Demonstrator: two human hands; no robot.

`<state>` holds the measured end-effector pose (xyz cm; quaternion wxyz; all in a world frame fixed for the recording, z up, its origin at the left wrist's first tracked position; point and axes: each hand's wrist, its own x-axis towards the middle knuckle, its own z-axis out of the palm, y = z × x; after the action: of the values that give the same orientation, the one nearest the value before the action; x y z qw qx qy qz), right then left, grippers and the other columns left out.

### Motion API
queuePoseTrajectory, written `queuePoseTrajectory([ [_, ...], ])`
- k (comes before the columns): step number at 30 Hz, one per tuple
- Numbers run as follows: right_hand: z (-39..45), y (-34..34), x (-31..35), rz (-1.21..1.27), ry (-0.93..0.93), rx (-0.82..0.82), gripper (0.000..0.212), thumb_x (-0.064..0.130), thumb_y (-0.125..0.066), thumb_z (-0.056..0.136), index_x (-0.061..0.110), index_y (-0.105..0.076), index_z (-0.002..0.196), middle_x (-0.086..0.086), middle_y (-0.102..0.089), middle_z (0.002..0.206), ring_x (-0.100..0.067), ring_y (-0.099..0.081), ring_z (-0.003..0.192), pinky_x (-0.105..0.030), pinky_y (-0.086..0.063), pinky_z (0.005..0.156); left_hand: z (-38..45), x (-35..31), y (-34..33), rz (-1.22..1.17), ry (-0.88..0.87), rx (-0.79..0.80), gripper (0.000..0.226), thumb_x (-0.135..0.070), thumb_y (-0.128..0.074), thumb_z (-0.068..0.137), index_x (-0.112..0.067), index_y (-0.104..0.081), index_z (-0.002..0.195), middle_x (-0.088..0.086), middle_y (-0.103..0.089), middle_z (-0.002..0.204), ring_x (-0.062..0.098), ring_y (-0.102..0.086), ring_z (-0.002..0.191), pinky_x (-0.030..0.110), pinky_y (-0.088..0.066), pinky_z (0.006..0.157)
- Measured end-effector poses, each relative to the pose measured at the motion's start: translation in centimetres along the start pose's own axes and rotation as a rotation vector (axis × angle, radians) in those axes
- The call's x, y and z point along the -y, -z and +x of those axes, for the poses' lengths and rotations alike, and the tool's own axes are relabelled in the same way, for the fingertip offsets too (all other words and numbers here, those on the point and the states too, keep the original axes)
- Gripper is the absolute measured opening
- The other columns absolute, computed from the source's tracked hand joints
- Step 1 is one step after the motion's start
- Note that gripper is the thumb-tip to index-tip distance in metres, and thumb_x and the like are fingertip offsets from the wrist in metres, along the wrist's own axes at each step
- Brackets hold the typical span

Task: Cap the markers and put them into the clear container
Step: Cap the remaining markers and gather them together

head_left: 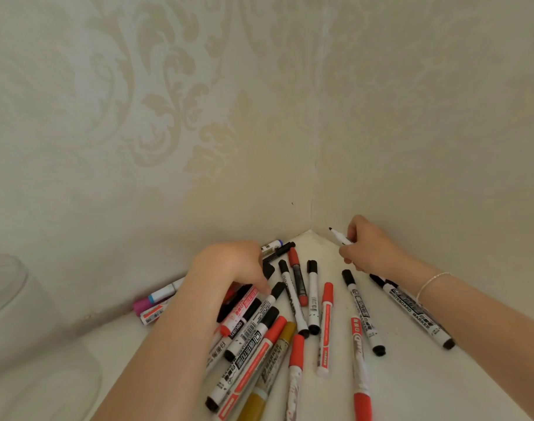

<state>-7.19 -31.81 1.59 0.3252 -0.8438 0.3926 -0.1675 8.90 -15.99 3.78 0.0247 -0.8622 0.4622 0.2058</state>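
Several markers [313,299] with black, red and gold caps lie scattered on the white surface in the wall corner. My right hand [369,247] grips an uncapped black marker [338,236], its bare tip pointing up and left. My left hand [232,268] reaches down into the pile, fingers curled among black and red markers; what it holds is hidden. A clear container [4,287] stands at the far left, faint and blurred.
Patterned cream walls meet in a corner [310,229] just behind the pile. Pink and blue-banded markers [156,297] lie against the left wall. A whiteboard marker [414,314] lies under my right forearm.
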Motion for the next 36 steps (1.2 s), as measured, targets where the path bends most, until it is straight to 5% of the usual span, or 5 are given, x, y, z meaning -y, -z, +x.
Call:
queuePoseTrajectory([
  [9,-0.3,-0.3,1.2,0.104,-0.001,0.016,0.023,-0.002,-0.053,0.084,0.013,-0.036,0.079,-0.017,-0.061,0.080,-0.002,-0.044,0.030,-0.016,-0.032,0.032,0.0,-1.0,-0.8,-0.032,0.044,0.086,0.036,-0.039,-0.073,0.081,-0.010,-0.063,0.101,0.000,-0.065,0.070,0.017,-0.064,0.072,0.033,-0.055,0.081],
  [13,-0.1,-0.9,1.1,0.082,-0.001,0.013,0.023,0.000,-0.055,0.082,0.015,-0.037,0.078,-0.020,-0.064,0.085,-0.016,-0.047,0.044,-0.024,-0.035,0.042,0.4,-1.5,-1.3,-0.109,-0.006,0.053,0.034,-0.039,-0.070,0.084,-0.008,-0.065,0.098,0.004,-0.073,0.088,0.019,-0.070,0.081,0.034,-0.056,0.086],
  [18,-0.2,-1.6,1.4,0.089,0.006,0.007,0.022,0.000,-0.055,0.083,0.014,-0.038,0.080,-0.016,-0.062,0.082,-0.023,-0.053,0.058,-0.026,-0.039,0.047,0.9,-2.6,-2.2,-0.197,-0.049,0.063,0.030,-0.037,-0.061,0.091,-0.009,-0.061,0.080,0.000,-0.065,0.062,0.011,-0.061,0.053,0.027,-0.055,0.068],
  [23,-0.3,-2.7,1.4,0.118,-0.003,-0.027,0.021,0.006,-0.057,0.083,0.014,-0.038,0.081,-0.020,-0.062,0.089,-0.022,-0.049,0.059,-0.026,-0.036,0.049,1.3,-3.3,-2.7,-0.228,-0.070,0.032,0.037,-0.038,-0.056,0.094,-0.008,-0.060,0.074,0.003,-0.064,0.060,0.015,-0.061,0.055,0.031,-0.058,0.076],
  [36,-0.9,-4.5,1.5,0.132,-0.051,-0.038,0.021,0.012,-0.056,0.088,0.018,-0.038,0.080,-0.006,-0.055,0.080,-0.017,-0.050,0.061,-0.027,-0.038,0.052,0.9,0.2,-0.6,-0.420,-0.134,-0.007,0.013,-0.016,-0.064,0.090,-0.011,-0.066,0.103,0.002,-0.069,0.078,0.008,-0.067,0.065,0.018,-0.055,0.063],
])
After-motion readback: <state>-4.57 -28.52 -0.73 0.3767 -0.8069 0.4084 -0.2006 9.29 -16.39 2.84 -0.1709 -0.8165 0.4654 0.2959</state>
